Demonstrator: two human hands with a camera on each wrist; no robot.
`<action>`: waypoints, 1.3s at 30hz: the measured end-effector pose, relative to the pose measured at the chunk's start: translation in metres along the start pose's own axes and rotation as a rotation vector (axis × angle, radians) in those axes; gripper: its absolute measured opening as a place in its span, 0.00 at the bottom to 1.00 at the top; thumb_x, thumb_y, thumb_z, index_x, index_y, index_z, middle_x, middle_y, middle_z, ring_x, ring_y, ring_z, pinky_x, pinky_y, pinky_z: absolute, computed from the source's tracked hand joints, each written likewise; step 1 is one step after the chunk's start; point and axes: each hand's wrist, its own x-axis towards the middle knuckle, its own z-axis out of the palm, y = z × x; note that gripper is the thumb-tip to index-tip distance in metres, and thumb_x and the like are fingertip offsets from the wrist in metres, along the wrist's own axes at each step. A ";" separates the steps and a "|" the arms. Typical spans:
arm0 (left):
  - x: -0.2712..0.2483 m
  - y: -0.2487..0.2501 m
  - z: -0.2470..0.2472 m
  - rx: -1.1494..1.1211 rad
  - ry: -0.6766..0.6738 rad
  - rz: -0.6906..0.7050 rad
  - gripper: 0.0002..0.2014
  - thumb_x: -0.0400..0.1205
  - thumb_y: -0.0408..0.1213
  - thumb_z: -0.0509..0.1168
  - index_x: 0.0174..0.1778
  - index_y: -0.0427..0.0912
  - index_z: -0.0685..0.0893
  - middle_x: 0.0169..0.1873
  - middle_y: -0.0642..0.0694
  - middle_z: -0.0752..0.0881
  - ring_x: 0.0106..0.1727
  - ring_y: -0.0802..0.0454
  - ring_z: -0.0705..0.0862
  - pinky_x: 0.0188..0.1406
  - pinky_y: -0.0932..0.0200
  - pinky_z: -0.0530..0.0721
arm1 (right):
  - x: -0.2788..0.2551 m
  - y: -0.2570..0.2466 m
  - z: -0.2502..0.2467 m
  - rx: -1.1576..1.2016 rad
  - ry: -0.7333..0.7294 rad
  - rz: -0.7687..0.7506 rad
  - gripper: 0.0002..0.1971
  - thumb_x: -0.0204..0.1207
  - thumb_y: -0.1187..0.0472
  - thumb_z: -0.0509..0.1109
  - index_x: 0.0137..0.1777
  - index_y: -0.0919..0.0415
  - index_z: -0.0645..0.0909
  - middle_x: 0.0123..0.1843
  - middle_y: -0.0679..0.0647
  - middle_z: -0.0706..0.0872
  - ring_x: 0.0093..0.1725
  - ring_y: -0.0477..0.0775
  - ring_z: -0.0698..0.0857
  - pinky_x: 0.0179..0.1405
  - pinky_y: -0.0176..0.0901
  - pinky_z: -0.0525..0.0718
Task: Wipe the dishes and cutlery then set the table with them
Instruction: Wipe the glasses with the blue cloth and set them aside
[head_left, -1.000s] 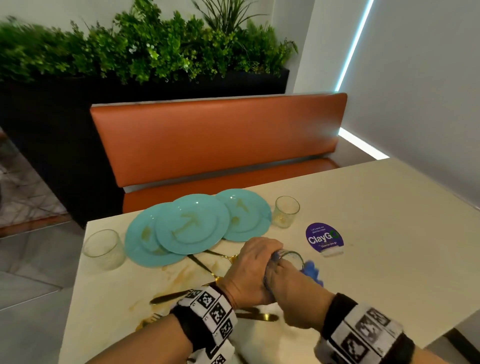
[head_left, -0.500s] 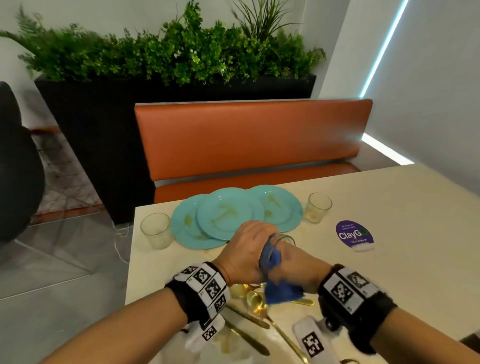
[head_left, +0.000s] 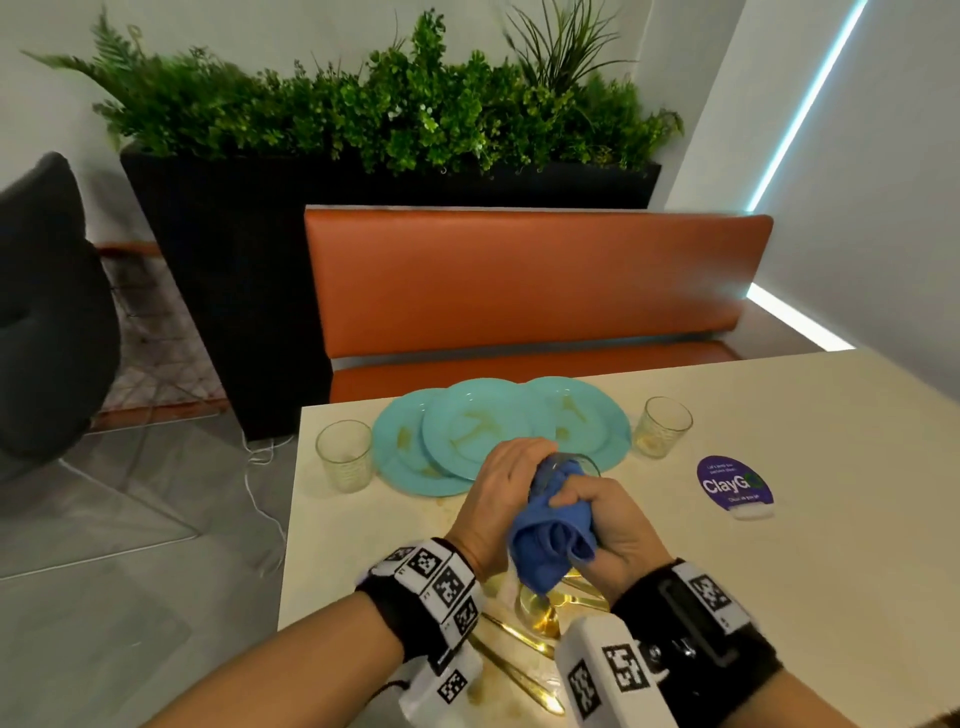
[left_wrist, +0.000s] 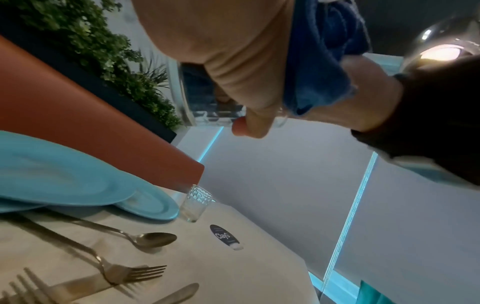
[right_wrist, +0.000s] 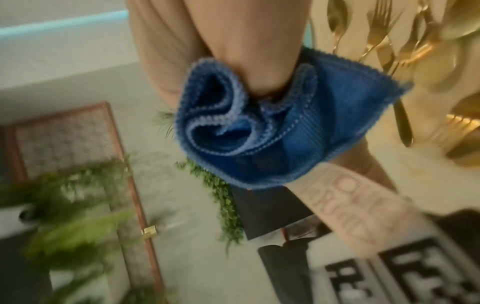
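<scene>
My left hand (head_left: 498, 499) grips a clear drinking glass (head_left: 576, 462) held on its side above the table; the glass (left_wrist: 205, 98) shows under my thumb in the left wrist view. My right hand (head_left: 608, 525) grips a bunched blue cloth (head_left: 550, 540) pushed into the glass mouth; the cloth (right_wrist: 257, 127) fills the right wrist view. Three soiled turquoise plates (head_left: 483, 431) overlap at the table's far edge. Gold cutlery (head_left: 540, 618) lies beneath my hands, with a spoon (left_wrist: 153, 239) and a fork (left_wrist: 130, 273) near it.
Two more glasses stand beside the plates, one on the left (head_left: 344, 454) and one on the right (head_left: 662, 426). A purple ClayGo sticker (head_left: 732, 483) lies on the beige table (head_left: 831, 519). An orange bench (head_left: 519, 280) and a planter (head_left: 363, 119) stand behind it.
The blue cloth has come further out of the glass and now bunches in my right hand. The head view has swung left, showing the floor and a dark chair.
</scene>
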 end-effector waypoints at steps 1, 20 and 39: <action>0.002 -0.002 -0.004 0.021 -0.012 0.041 0.33 0.81 0.58 0.50 0.64 0.30 0.79 0.59 0.40 0.81 0.61 0.57 0.70 0.68 0.61 0.67 | 0.002 0.002 0.001 -0.123 0.010 -0.037 0.07 0.60 0.79 0.64 0.32 0.68 0.74 0.27 0.61 0.78 0.28 0.58 0.80 0.22 0.39 0.82; -0.016 -0.010 0.000 0.235 0.058 0.314 0.14 0.87 0.46 0.52 0.58 0.39 0.73 0.51 0.42 0.82 0.54 0.51 0.75 0.60 0.65 0.69 | 0.008 0.016 -0.014 -0.095 -0.040 0.082 0.15 0.48 0.82 0.61 0.35 0.70 0.77 0.33 0.62 0.80 0.34 0.61 0.83 0.33 0.47 0.84; -0.051 -0.082 -0.047 0.036 -0.143 -0.332 0.38 0.54 0.41 0.80 0.62 0.47 0.77 0.55 0.47 0.84 0.57 0.50 0.84 0.57 0.48 0.83 | 0.046 0.034 -0.020 -0.483 -0.048 0.215 0.25 0.49 0.78 0.61 0.48 0.67 0.82 0.37 0.64 0.88 0.32 0.60 0.85 0.25 0.40 0.81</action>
